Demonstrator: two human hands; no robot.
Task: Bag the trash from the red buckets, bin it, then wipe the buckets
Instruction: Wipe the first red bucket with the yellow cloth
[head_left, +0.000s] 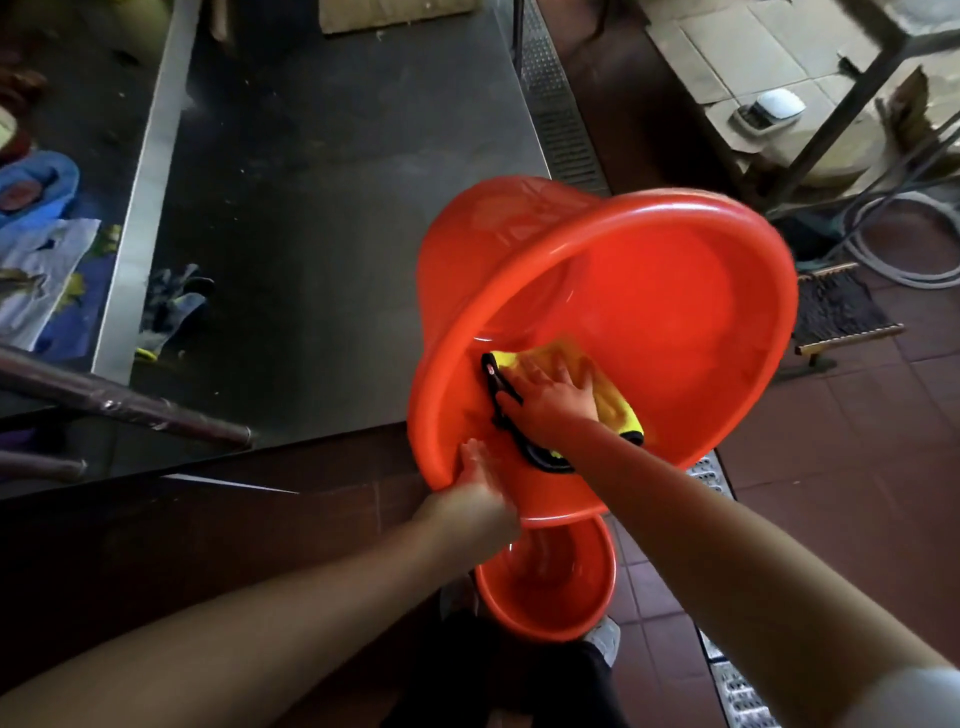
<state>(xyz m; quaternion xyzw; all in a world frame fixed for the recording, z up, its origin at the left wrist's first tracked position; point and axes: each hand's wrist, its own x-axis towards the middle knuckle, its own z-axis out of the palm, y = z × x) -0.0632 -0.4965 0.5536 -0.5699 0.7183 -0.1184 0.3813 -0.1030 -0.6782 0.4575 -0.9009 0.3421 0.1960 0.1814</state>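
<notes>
Two red buckets: one tilted bucket (649, 322) held up, one second bucket (545, 587) on the floor below it. One yellow cloth (613, 400) with black edging. Two hands: left hand (480, 493), right hand (553, 397). One steel table (322, 208). One coiled hose (904, 244).
</notes>
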